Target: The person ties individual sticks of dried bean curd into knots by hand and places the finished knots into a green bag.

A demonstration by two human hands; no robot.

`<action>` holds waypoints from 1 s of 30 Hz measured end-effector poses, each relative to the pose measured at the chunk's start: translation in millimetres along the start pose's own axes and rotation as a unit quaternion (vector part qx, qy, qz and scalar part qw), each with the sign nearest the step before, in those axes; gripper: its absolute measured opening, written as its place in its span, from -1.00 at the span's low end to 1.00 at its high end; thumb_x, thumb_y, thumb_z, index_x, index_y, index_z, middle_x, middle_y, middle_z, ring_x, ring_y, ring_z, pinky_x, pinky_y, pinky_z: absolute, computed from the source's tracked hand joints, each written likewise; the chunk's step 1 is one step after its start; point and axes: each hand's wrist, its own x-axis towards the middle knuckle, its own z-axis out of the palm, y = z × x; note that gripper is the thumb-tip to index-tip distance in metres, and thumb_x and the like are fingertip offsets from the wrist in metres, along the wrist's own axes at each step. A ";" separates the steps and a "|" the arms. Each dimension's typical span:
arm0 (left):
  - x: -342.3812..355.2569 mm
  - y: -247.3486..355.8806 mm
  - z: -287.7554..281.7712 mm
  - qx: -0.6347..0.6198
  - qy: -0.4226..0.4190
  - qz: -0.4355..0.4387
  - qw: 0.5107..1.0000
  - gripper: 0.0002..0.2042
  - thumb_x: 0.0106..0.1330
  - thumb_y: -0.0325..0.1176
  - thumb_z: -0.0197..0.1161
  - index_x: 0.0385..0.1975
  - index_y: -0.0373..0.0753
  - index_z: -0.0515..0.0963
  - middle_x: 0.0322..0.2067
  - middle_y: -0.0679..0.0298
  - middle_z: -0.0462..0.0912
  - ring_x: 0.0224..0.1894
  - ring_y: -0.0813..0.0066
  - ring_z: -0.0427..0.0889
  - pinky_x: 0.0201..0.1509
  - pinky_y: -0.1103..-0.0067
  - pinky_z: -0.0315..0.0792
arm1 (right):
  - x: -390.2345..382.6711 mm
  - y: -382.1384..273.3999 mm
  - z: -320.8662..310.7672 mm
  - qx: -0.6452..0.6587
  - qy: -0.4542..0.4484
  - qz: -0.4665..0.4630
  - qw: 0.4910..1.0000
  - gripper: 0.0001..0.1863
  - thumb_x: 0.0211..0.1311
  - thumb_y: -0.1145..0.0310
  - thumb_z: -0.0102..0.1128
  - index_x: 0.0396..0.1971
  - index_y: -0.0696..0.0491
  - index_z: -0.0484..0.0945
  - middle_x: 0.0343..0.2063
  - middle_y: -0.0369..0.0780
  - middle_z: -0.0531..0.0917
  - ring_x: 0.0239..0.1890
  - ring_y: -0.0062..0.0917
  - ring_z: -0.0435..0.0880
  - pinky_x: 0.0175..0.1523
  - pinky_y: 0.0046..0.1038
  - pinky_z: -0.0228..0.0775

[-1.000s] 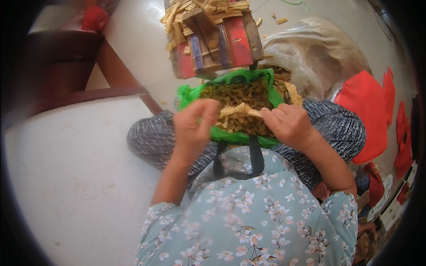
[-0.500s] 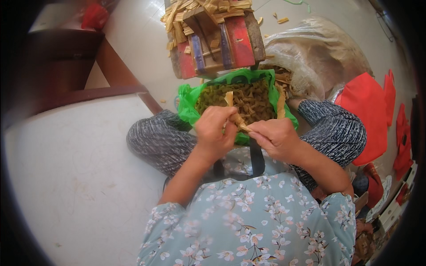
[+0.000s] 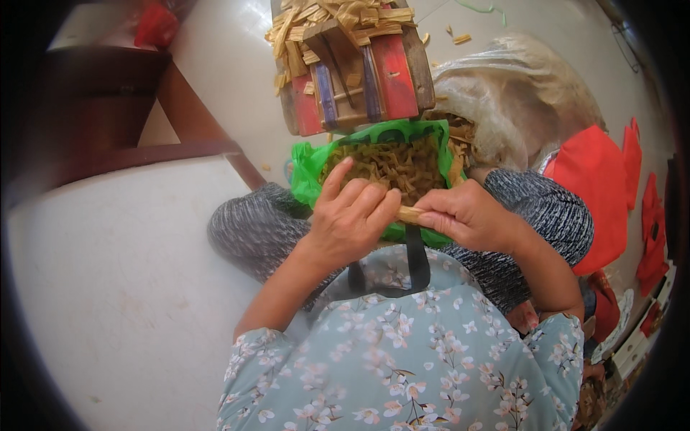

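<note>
A narrow tan strip (image 3: pixel 410 214), dry and fibrous-looking, spans the short gap between my two hands. One end is pinched between the thumb and fingers of my right hand (image 3: pixel 468 217). My left hand (image 3: pixel 353 221) curls over the other end, its index finger pointing up and away, and hides most of that end. Just beyond the hands is a bright green plastic bag (image 3: pixel 307 172), its mouth spread wide. It holds a heap of small twisted brownish strips (image 3: pixel 402 167).
A wooden bench (image 3: pixel 396 79) with red sides carries an upright wooden block and a pile of flat tan strips (image 3: pixel 388 30). Right of it slumps a large translucent sack (image 3: pixel 517 93). Red bags (image 3: pixel 593 194) lie at the right. A white tabletop (image 3: pixel 136 287) fills the left.
The strip's loose end that stood up above my left hand no longer shows. My left hand has turned over the strip and raised its index finger. My right hand has shifted slightly right.
</note>
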 end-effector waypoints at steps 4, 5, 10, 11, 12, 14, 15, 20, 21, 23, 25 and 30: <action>-12.0 -0.4 2.1 -0.023 -0.052 0.030 0.998 -0.91 0.07 -0.37 0.27 -0.43 -0.12 0.54 -0.50 0.37 0.43 -0.35 0.43 0.54 0.29 0.21 0.37 | -9.4 12.2 1.9 -0.127 -0.084 -0.018 0.988 -0.78 0.34 0.18 0.14 -0.42 0.01 0.54 -0.61 -0.13 0.59 -0.54 -0.13 0.61 -0.37 -0.17 0.44; -14.8 -0.4 -1.1 -0.038 -0.074 0.028 0.996 -0.90 0.05 -0.39 0.29 -0.44 -0.12 0.55 -0.49 0.38 0.47 -0.33 0.44 0.56 0.29 0.21 0.37 | -12.5 12.8 0.1 -0.126 -0.095 -0.013 0.987 -0.77 0.34 0.18 0.14 -0.42 0.01 0.54 -0.62 -0.13 0.58 -0.54 -0.13 0.62 -0.38 -0.17 0.44; -53.6 -69.4 -32.7 -0.050 -0.055 -0.169 0.983 -0.89 0.02 -0.60 0.32 -0.47 -0.26 0.56 -0.50 0.22 0.54 -0.39 0.18 0.58 0.01 0.22 0.54 | -28.0 27.9 -42.4 -0.120 -0.016 0.046 0.992 -0.88 0.27 0.30 0.23 -0.37 0.02 0.58 -0.60 -0.15 0.60 -0.55 -0.23 0.63 -0.40 -0.25 0.45; -40.9 -68.7 -45.4 -0.095 -0.020 -0.191 0.977 -0.89 0.09 -0.61 0.31 -0.41 -0.28 0.58 -0.45 0.18 0.60 -0.35 0.17 0.61 0.06 0.22 0.52 | -22.8 27.3 -45.9 -0.121 0.001 0.032 0.992 -0.89 0.26 0.31 0.25 -0.36 0.02 0.59 -0.59 -0.14 0.60 -0.54 -0.23 0.63 -0.39 -0.25 0.45; -26.0 -63.4 -51.1 -0.102 0.003 -0.149 0.984 -0.86 0.10 -0.57 0.34 -0.34 -0.27 0.60 -0.43 0.19 0.62 -0.33 0.18 0.62 0.08 0.23 0.51 | -15.3 19.5 -43.8 -0.119 -0.017 0.017 0.993 -0.89 0.25 0.31 0.25 -0.37 0.03 0.59 -0.59 -0.14 0.61 -0.53 -0.23 0.63 -0.39 -0.25 0.45; 15.4 -49.7 -49.9 -0.098 0.025 -0.082 0.991 -0.79 0.12 -0.52 0.37 -0.23 -0.26 0.61 -0.42 0.19 0.64 -0.31 0.21 0.65 0.09 0.24 0.50 | 17.2 2.4 -42.1 -0.135 -0.035 -0.027 0.990 -0.88 0.25 0.31 0.26 -0.39 0.04 0.59 -0.58 -0.14 0.61 -0.52 -0.21 0.63 -0.39 -0.24 0.44; 32.7 -37.6 -49.3 -0.095 0.015 -0.072 0.993 -0.76 0.12 -0.51 0.38 -0.19 -0.25 0.61 -0.42 0.20 0.64 -0.31 0.21 0.65 0.09 0.24 0.50 | 28.5 -1.9 -41.8 -0.128 -0.024 -0.051 0.990 -0.88 0.25 0.31 0.26 -0.39 0.03 0.59 -0.58 -0.14 0.61 -0.52 -0.20 0.63 -0.39 -0.24 0.44; 20.7 -54.9 -23.7 -0.132 0.007 -0.057 0.990 -0.69 0.09 -0.45 0.37 -0.12 -0.20 0.60 -0.49 0.27 0.59 -0.39 0.24 0.60 -0.21 0.32 0.48 | 64.4 -3.6 -45.1 -0.141 0.017 -0.106 0.984 -0.88 0.26 0.29 0.24 -0.35 0.01 0.59 -0.57 -0.15 0.61 -0.50 -0.17 0.62 -0.38 -0.22 0.43; 24.6 -62.9 -23.7 -0.119 0.023 -0.067 0.990 -0.72 0.11 -0.47 0.35 -0.14 -0.20 0.60 -0.50 0.26 0.58 -0.40 0.24 0.59 -0.25 0.33 0.46 | 72.4 2.7 -48.6 -0.158 0.021 -0.103 0.982 -0.89 0.26 0.29 0.23 -0.35 0.01 0.59 -0.57 -0.14 0.60 -0.49 -0.17 0.63 -0.38 -0.22 0.43; 40.9 -79.0 -28.5 -0.090 0.054 -0.083 0.991 -0.76 0.15 -0.50 0.32 -0.17 -0.20 0.61 -0.50 0.25 0.58 -0.42 0.22 0.58 -0.33 0.35 0.43 | 88.7 16.1 -63.1 -0.210 0.041 -0.083 0.973 -0.87 0.28 0.27 0.21 -0.35 0.00 0.59 -0.56 -0.13 0.60 -0.48 -0.16 0.62 -0.37 -0.21 0.43; 53.3 -96.2 -29.3 -0.103 0.087 -0.110 0.985 -0.83 0.19 -0.50 0.30 -0.21 -0.22 0.62 -0.51 0.22 0.59 -0.46 0.24 0.59 -0.37 0.40 0.45 | 107.8 24.5 -76.9 -0.273 0.072 -0.068 0.957 -0.86 0.29 0.26 0.20 -0.35 0.00 0.58 -0.56 -0.12 0.60 -0.47 -0.15 0.62 -0.37 -0.21 0.43; 77.6 -124.2 -33.5 -0.166 0.157 -0.205 0.952 -0.88 0.27 -0.45 0.29 -0.26 -0.31 0.65 -0.47 0.14 0.68 -0.49 0.44 0.67 -0.38 0.57 0.51 | 150.0 17.2 -88.8 -0.258 0.181 -0.159 0.936 -0.86 0.35 0.35 0.17 -0.28 0.12 0.56 -0.52 -0.07 0.58 -0.49 -0.21 0.58 -0.37 -0.33 0.40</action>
